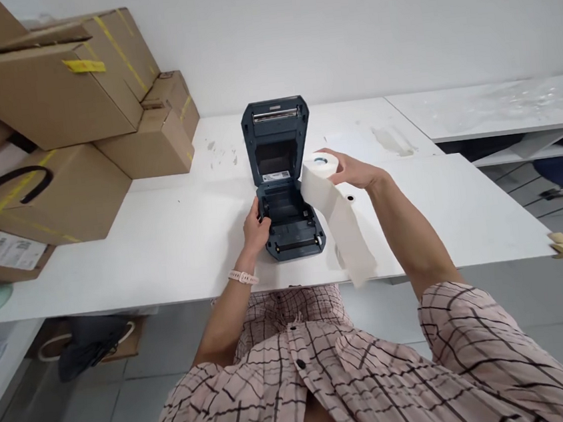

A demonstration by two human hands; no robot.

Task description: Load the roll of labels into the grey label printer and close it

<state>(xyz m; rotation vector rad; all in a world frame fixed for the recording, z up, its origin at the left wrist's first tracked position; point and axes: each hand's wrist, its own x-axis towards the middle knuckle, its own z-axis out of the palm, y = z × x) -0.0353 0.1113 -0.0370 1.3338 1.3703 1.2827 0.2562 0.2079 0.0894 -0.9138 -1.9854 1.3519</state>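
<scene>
Printer (pixel 290 227) open on tabletop (pixel 189 247); left hand (pixel 256 228) grips its left side. Right hand (pixel 347 166) pinches paper roll (pixel 313 171) beside lid (pixel 277 131), tail (pixel 348 231) dangling. Best, I'd judge: printer braced, roll firm, tail unsnagged.

Got a printer (pixel 293 226) mid-frame on the surface (pixel 189 241), with the left hand (pixel 254 227) on its left side and a paper roll (pixel 312 173) in the right hand (pixel 355 169) just to its right. Also got boxes (pixel 62 93) piled up upper left, bag (pixel 84 346) below the front edge lower left, wall (pixel 353 29) behind it all.
</scene>
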